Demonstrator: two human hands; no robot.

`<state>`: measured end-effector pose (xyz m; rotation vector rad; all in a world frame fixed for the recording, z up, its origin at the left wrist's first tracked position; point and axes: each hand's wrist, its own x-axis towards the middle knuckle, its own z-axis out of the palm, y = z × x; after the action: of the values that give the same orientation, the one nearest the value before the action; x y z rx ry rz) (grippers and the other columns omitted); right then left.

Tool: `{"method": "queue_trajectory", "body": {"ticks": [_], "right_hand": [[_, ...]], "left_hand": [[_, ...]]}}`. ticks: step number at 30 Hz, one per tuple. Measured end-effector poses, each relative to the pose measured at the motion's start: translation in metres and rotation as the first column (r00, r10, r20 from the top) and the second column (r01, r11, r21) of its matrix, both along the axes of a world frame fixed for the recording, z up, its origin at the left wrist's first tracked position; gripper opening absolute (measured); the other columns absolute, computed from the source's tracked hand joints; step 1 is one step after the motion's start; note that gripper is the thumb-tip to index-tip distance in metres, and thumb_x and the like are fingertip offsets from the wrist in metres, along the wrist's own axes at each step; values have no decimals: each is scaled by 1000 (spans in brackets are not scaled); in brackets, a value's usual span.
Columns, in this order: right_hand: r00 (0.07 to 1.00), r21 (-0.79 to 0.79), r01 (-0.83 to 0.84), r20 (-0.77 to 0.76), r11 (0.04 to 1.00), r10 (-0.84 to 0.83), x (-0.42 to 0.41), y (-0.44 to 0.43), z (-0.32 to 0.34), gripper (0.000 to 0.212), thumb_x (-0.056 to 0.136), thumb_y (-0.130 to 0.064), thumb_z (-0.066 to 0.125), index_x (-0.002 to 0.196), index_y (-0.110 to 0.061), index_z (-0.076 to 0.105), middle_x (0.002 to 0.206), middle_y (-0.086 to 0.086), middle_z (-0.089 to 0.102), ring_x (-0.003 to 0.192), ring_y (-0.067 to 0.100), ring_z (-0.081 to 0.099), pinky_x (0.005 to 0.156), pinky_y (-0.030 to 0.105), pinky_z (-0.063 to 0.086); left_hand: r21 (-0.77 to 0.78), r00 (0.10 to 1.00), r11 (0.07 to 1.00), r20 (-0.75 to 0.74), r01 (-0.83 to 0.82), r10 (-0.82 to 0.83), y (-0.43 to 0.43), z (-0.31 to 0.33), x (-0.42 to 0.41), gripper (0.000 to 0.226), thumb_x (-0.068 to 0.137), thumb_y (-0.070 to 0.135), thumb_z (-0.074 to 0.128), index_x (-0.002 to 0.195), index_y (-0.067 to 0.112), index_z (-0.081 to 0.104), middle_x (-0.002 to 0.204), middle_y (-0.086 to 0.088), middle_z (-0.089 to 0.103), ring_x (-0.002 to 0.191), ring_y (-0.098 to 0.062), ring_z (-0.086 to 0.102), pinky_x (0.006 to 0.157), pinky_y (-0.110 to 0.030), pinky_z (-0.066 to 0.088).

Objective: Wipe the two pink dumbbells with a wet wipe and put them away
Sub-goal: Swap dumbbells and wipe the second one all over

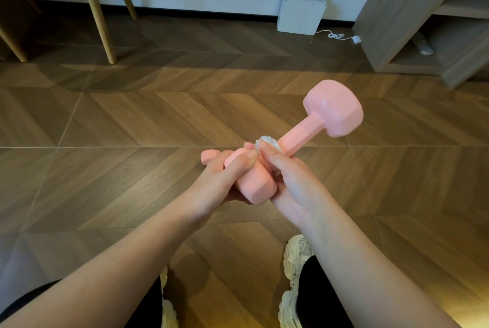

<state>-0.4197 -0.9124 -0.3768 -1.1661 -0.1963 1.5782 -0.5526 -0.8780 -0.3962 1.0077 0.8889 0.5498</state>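
A pink dumbbell (333,111) is held in the air over the wooden floor, tilted with its far head up and to the right. My left hand (219,182) grips its near head from the left. Pinched in my right hand (293,182) is a crumpled white wet wipe (267,141), pressed against the handle close to the near head. A further pink piece (209,156) shows just past my left fingers. I cannot tell whether it belongs to the second dumbbell.
Herringbone wooden floor (132,121) lies below. A white box (300,13) with a cable (338,35) stands against the far wall. Wooden chair legs (98,13) are at the back left, a grey shelf unit (397,23) at the back right. My shoes (296,256) are below.
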Motion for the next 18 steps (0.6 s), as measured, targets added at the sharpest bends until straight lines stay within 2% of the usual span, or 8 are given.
{"method": "queue_trajectory", "body": {"ticks": [2, 3, 5, 6, 8, 12, 15, 18], "right_hand": [[999, -6, 11, 30, 1000, -11, -1, 1, -1, 17, 75, -22, 75, 86, -10, 73, 96, 6, 75, 99, 19, 69, 105, 43, 48], [999, -6, 24, 47, 1000, -24, -2, 2, 0, 9, 82, -20, 72, 77, -13, 75, 92, 4, 75, 95, 19, 69, 105, 44, 48], [994, -4, 55, 91, 998, -54, 0, 4, 0, 30, 92, -18, 66, 63, -15, 76, 83, 1, 73, 90, 17, 67, 104, 44, 49], [992, 6, 78, 97, 997, -78, 1, 4, 0, 32, 93, -18, 64, 63, -15, 74, 80, 1, 72, 88, 17, 66, 104, 45, 48], [991, 42, 113, 72, 993, -116, 5, 6, 0, 22, 95, -19, 63, 75, -11, 68, 76, 1, 69, 87, 17, 64, 103, 45, 49], [972, 83, 234, -28, 969, -232, 16, 10, 2, 8, 95, -14, 63, 89, -13, 58, 71, -1, 61, 87, 19, 64, 88, 38, 53], [951, 106, 307, -14, 946, -308, 26, 14, 7, 9, 94, -15, 63, 88, -14, 56, 68, -1, 55, 80, 18, 65, 87, 42, 52], [931, 122, 364, -38, 923, -363, 33, 15, 9, 13, 92, -18, 66, 85, -15, 55, 64, -2, 51, 73, 15, 63, 89, 44, 55]], "left_hand": [[12, 1000, 1000, -14, -8, 8, 1, -3, 1, 80, 68, 61, 63, 121, 2, 57, 94, -9, 62, 69, -11, 64, 55, -23, 50], [20, 1000, 1000, -18, -6, 6, 1, -4, 1, 83, 67, 63, 63, 122, 2, 56, 95, -10, 62, 69, -11, 64, 55, -23, 50], [31, 1000, 1000, -18, 1, 0, 2, -4, 2, 85, 66, 63, 63, 123, 1, 55, 95, -11, 62, 67, -10, 64, 54, -22, 50], [34, 1000, 999, -18, 2, -2, 2, -5, 3, 84, 65, 63, 63, 121, 1, 54, 94, -10, 61, 65, -9, 63, 53, -21, 49], [44, 1000, 999, -27, 9, -8, 4, -4, 4, 81, 65, 63, 64, 114, 1, 53, 89, -9, 59, 59, -8, 61, 50, -21, 47], [60, 999, 998, -35, 36, -34, 6, -4, 4, 74, 66, 61, 64, 105, -1, 51, 78, -6, 52, 48, -6, 54, 46, -18, 44], [35, 998, 998, -35, 47, -46, 4, -6, 1, 76, 64, 61, 64, 109, 1, 52, 83, -5, 53, 51, -6, 57, 48, -17, 45], [32, 997, 998, -61, 48, -46, 0, -7, 0, 85, 60, 66, 62, 118, 5, 55, 96, -2, 54, 58, -4, 60, 52, -18, 47]]}}
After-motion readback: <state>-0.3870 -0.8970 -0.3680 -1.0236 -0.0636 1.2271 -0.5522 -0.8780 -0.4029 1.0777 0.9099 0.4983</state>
